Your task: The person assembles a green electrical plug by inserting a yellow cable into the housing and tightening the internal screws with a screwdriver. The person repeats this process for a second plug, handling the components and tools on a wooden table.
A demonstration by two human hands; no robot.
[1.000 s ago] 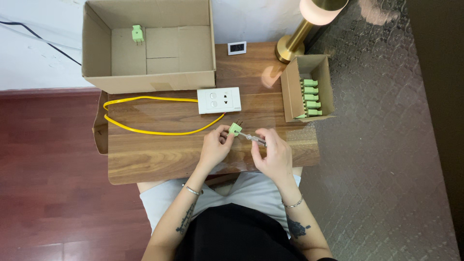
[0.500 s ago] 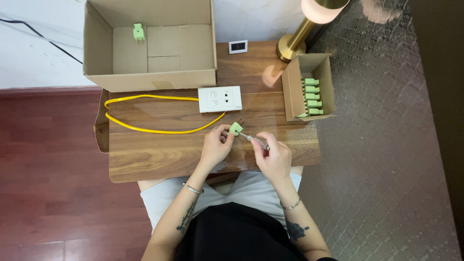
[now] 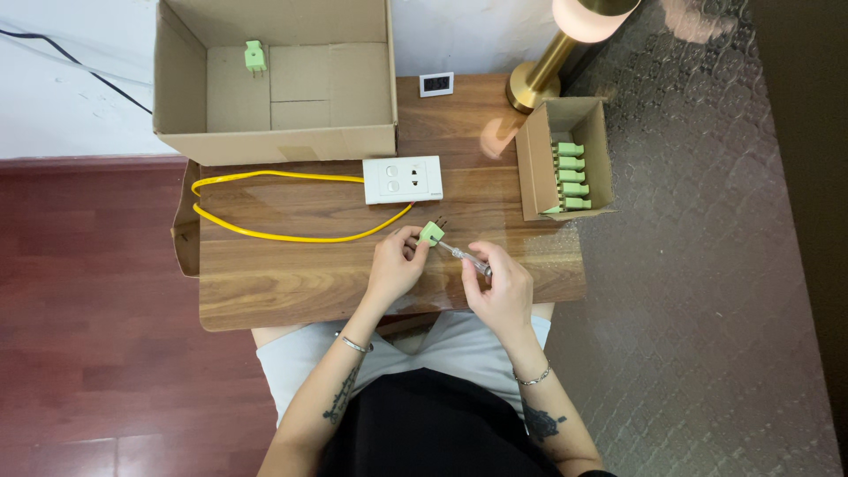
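Left hand [image 3: 395,265] pinched a small green plug [image 3: 431,232] between thumb and fingertips, holding it just above the wooden table [image 3: 265,291], prongs pointing away from the person. Right hand [image 3: 503,287] was closed around a small screwdriver [image 3: 461,254] with a clear handle, its tip touching or nearly touching the plug's side; too small to tell if it sat in a screw. Main risk, as a guess: the tip could slip off the plug and jab the left fingers, since they wrapped the plug right beside the contact point. The grip on the plug was a light pinch, so a hard twist could spin it or pop it out onto the table or the lap below. A loose screw, if any, could drop and roll off the table edge near the body. Just beyond the hands lay a yellow cable [image 3: 291,237] looping to a white socket plate [image 3: 403,179]; a forearm dragging over the loop could pull the plate. To the right a small cardboard box [image 3: 532,168] held a row of green plugs [image 3: 570,177], close to the table's right edge, so an elbow bump could tip it. Farther back stood a brass lamp [image 3: 539,75], a small white clock [image 3: 436,84] and a big open cardboard box [image 3: 274,141] with one more green plug [image 3: 254,56] inside, well apart from the hands, low risk.
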